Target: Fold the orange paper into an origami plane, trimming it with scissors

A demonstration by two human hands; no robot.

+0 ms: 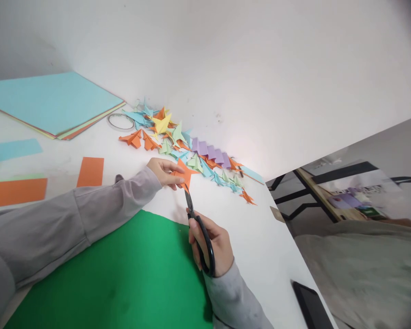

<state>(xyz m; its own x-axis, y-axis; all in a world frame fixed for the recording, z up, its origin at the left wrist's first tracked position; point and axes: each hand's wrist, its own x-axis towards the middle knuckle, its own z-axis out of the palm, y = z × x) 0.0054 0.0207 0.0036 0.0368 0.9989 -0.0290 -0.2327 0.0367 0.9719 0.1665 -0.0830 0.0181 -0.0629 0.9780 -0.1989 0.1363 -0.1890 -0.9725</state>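
My left hand pinches a folded orange paper shape above the white table. My right hand grips black-handled scissors, fingers through the loops, and the blade tips meet the lower edge of the orange shape. Both arms wear grey sleeves. A large green sheet lies under my forearms at the near edge.
Several folded paper figures in orange, blue, green, yellow and purple lie in a heap along the wall. A stack of coloured paper, a tape ring, orange strips and a blue strip lie left. A dark phone rests near the right table edge.
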